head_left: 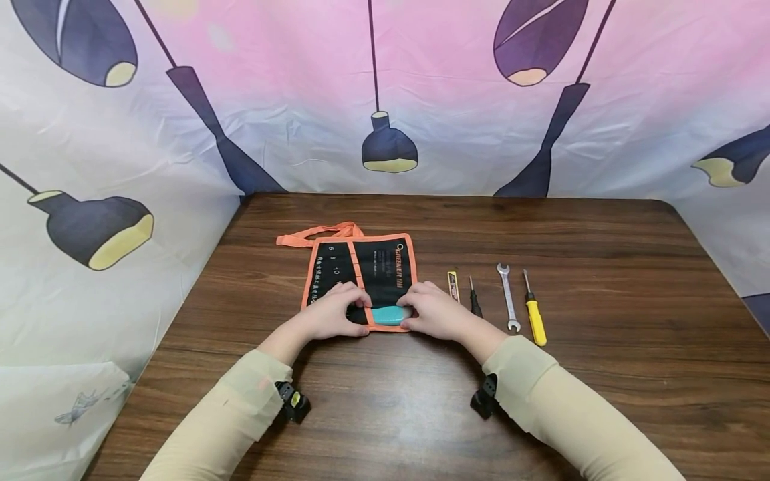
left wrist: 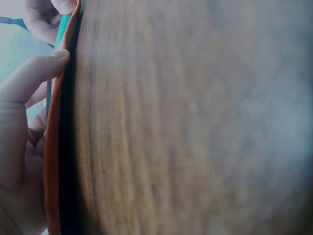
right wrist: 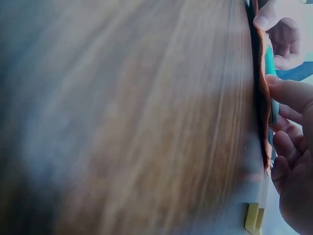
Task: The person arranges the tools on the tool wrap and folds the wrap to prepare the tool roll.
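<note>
A black tool pouch (head_left: 385, 274) with orange trim lies on the table, white numbers and lettering on its face. Along its near edge is a smooth teal tool (head_left: 388, 315), its left end running under an orange band; its kind is partly hidden. My left hand (head_left: 333, 314) grips the pouch at that band, thumb on the near trim and fingers curled over the front. At the tool's other end, my right hand (head_left: 436, 312) pinches it between thumb and fingers. In the right wrist view, the right thumb (right wrist: 288, 93) lies against the orange trim beside the teal tool (right wrist: 270, 61).
Right of the pouch lie a small yellow-and-black packet (head_left: 453, 285), a black-handled screwdriver (head_left: 475, 304), an open-ended wrench (head_left: 508, 297) and a yellow-handled screwdriver (head_left: 535, 321). An orange tie strap (head_left: 319, 234) trails from the pouch's far left corner. Patterned cloth hangs behind the table.
</note>
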A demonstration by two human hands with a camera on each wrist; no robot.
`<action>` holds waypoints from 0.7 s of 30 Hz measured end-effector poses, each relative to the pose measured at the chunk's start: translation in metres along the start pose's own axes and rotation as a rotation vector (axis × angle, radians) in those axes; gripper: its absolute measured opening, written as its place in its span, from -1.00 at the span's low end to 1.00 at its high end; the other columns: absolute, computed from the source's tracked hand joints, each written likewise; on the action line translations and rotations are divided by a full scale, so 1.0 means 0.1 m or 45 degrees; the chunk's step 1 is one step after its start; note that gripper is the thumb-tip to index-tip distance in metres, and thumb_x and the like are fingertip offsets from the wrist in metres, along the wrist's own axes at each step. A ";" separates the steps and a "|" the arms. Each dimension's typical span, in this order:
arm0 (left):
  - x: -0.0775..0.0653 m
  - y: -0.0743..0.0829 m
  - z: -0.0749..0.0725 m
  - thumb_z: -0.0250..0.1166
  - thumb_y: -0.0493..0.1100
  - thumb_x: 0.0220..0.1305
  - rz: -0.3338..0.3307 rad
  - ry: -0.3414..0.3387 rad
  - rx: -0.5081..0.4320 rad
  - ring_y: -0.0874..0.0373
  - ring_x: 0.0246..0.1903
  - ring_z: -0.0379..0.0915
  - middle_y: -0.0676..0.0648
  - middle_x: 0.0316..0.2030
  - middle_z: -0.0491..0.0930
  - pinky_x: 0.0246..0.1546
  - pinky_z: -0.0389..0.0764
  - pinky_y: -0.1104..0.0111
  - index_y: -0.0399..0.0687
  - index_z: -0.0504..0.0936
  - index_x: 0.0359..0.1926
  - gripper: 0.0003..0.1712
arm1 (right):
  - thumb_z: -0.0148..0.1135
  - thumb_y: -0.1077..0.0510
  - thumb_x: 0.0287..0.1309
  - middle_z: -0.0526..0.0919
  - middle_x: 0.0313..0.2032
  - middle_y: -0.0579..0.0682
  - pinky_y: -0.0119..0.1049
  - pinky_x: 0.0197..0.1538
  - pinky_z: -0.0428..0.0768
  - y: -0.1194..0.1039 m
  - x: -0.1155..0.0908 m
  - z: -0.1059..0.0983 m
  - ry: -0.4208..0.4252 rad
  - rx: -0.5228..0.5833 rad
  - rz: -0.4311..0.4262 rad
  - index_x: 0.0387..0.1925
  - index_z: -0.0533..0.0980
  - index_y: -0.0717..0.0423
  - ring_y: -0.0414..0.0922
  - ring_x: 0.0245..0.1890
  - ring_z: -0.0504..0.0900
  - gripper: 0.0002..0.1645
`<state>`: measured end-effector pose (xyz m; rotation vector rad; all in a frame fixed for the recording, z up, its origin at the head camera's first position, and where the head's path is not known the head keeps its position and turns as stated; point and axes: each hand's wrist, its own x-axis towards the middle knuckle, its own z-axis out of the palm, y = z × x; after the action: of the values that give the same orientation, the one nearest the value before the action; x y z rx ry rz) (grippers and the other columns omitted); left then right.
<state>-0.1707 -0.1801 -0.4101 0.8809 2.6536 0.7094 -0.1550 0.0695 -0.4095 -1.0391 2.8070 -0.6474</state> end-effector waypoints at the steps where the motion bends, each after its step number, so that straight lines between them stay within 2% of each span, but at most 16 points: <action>1: 0.00 0.01 0.00 0.43 0.07 -0.04 0.002 -0.004 -0.002 0.15 -0.15 0.24 0.12 -0.23 0.37 -0.08 0.35 0.21 0.16 0.52 -0.14 -0.58 | 0.33 0.03 0.07 0.53 -0.21 -0.06 -0.23 -0.06 0.38 0.00 0.01 0.01 0.000 -0.001 -0.003 -0.08 0.59 0.12 -0.11 -0.17 0.41 -0.62; 12: 0.01 0.04 -0.03 0.44 0.06 -0.04 0.001 -0.009 -0.026 0.18 -0.15 0.28 0.12 -0.22 0.40 -0.05 0.37 0.22 0.15 0.52 -0.15 -0.58 | 0.32 0.01 0.08 0.52 -0.20 -0.08 -0.27 -0.09 0.38 -0.05 0.04 0.01 -0.024 0.027 0.025 -0.07 0.60 0.09 -0.14 -0.18 0.39 -0.61; 21: 0.04 0.05 -0.01 0.44 0.00 -0.06 0.034 0.013 -0.062 0.22 -0.16 0.32 0.12 -0.21 0.42 -0.05 0.38 0.24 0.11 0.53 -0.15 -0.59 | 0.33 0.02 0.07 0.52 -0.21 -0.07 -0.25 -0.08 0.38 -0.06 0.06 0.02 -0.017 0.042 -0.004 -0.08 0.59 0.11 -0.12 -0.16 0.40 -0.61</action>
<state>-0.1718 -0.1749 -0.4071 0.9041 2.6261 0.7834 -0.1552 0.0608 -0.4085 -1.0383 2.7745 -0.6821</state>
